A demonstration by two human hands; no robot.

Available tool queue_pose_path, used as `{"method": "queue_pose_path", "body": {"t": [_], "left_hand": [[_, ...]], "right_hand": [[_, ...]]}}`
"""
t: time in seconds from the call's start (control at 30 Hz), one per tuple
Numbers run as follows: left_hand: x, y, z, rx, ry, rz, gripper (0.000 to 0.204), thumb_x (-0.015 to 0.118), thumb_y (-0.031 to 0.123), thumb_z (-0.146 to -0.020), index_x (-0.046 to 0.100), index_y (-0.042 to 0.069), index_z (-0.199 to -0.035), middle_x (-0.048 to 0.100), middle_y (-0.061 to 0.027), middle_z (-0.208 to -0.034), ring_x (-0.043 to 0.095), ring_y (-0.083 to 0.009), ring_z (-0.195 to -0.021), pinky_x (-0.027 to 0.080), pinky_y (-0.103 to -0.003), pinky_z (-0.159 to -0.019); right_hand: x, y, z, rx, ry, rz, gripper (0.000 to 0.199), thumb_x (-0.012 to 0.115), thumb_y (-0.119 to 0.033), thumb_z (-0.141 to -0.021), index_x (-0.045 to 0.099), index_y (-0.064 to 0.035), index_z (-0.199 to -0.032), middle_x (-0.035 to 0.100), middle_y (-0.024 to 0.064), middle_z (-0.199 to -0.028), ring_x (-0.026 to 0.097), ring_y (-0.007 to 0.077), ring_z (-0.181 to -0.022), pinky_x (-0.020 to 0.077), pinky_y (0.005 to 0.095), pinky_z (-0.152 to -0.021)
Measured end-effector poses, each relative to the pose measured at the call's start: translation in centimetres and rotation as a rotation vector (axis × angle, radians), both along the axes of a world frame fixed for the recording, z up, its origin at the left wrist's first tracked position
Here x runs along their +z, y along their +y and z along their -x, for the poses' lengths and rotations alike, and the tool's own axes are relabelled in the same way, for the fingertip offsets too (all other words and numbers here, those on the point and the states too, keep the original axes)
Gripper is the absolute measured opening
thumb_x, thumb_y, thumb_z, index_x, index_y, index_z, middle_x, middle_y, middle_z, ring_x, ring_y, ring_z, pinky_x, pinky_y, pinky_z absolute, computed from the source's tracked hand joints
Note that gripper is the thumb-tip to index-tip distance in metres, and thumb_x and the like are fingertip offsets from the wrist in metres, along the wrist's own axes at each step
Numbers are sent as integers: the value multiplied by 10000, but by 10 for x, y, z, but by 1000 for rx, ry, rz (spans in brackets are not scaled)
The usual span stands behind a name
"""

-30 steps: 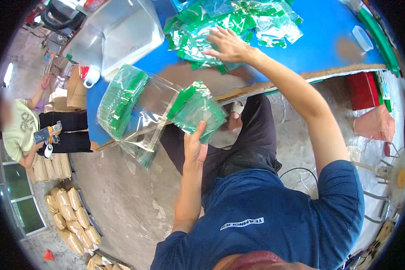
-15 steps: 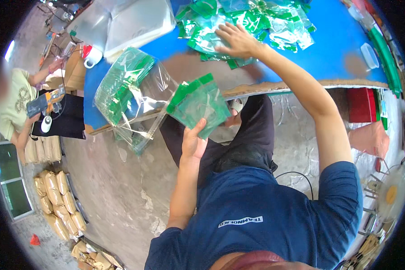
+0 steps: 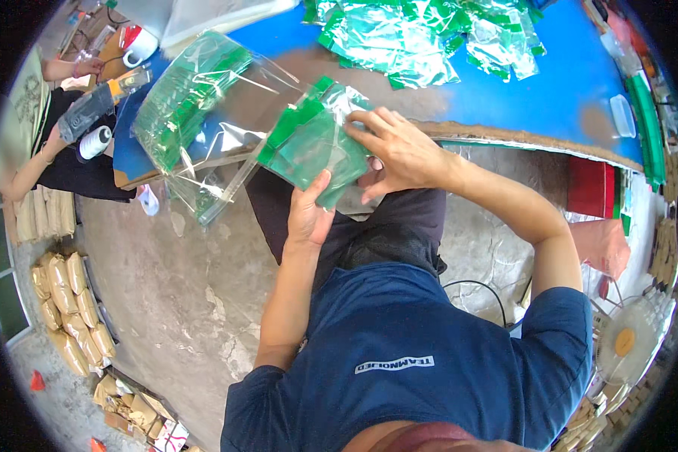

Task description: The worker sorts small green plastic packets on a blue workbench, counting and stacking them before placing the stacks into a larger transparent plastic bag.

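My left hand (image 3: 309, 215) grips a stack of small green-topped clear packets (image 3: 309, 143) from below, just in front of the blue table's edge (image 3: 505, 135). My right hand (image 3: 395, 151) rests on the right end of that stack, fingers spread over it. A large clear plastic bag (image 3: 196, 113) with green packets inside hangs off the table edge to the left of the stack and touches it. A loose heap of the same green packets (image 3: 422, 38) lies on the blue table beyond my hands.
A seated person (image 3: 38, 128) works at the left with a white thread cone (image 3: 94, 142) and a handheld tool. Stuffed tan sacks (image 3: 68, 309) lie on the concrete floor at lower left. A red box (image 3: 591, 188) and a small fan (image 3: 625, 343) stand at right.
My right hand has come back from the heap on the table and now lies on the stack in my left hand. The stack stays near the bag.
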State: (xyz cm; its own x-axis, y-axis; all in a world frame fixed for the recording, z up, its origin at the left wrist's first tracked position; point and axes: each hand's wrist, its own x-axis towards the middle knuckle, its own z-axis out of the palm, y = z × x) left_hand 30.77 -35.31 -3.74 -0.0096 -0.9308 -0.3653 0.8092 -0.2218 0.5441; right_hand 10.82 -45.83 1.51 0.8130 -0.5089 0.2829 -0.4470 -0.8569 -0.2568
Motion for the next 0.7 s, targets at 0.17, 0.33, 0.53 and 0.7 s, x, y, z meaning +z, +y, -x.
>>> {"method": "queue_pose_path", "body": {"t": [0.17, 0.33, 0.53, 0.7], "left_hand": [[-18, -3, 6, 12, 82, -16, 508, 646, 84, -920, 449, 22, -1385, 564, -124, -1333, 574, -273, -1219, 475, -414, -1044], [1, -3, 9, -121, 80, 83, 577, 649, 57, -894, 414, 33, -1421, 538, -120, -1375, 507, -272, -1305, 392, -423, -1123], [-9, 0, -1, -44, 13, 70, 547, 652, 76, -892, 441, 41, -1396, 557, -105, -1341, 531, -262, -1269, 396, -419, -1113], [-14, -2, 1, -119, -22, 51, 590, 699, 102, -859, 447, 51, -1390, 564, -99, -1326, 548, -264, -1239, 415, -440, -1092]], "right_hand": [[41, -57, -8, -162, -158, -704, 560, 540, -497, -952, 618, -9, -1214, 616, 215, -1207, 639, 335, -1044, 506, 421, -917], [-23, -114, 24, -291, 189, 170, 689, 544, -554, -925, 453, -111, -1445, 365, 192, -1533, 285, 397, -1444, 201, 584, -1165], [1, -27, 13, 207, -55, -213, 501, 542, -382, -959, 549, -44, -1329, 509, 193, -1422, 425, 395, -1364, 335, 509, -1131], [-6, -101, 27, -225, -3, 288, 521, 522, -378, -977, 514, -18, -1353, 464, 200, -1454, 404, 401, -1359, 297, 512, -1147]]}}
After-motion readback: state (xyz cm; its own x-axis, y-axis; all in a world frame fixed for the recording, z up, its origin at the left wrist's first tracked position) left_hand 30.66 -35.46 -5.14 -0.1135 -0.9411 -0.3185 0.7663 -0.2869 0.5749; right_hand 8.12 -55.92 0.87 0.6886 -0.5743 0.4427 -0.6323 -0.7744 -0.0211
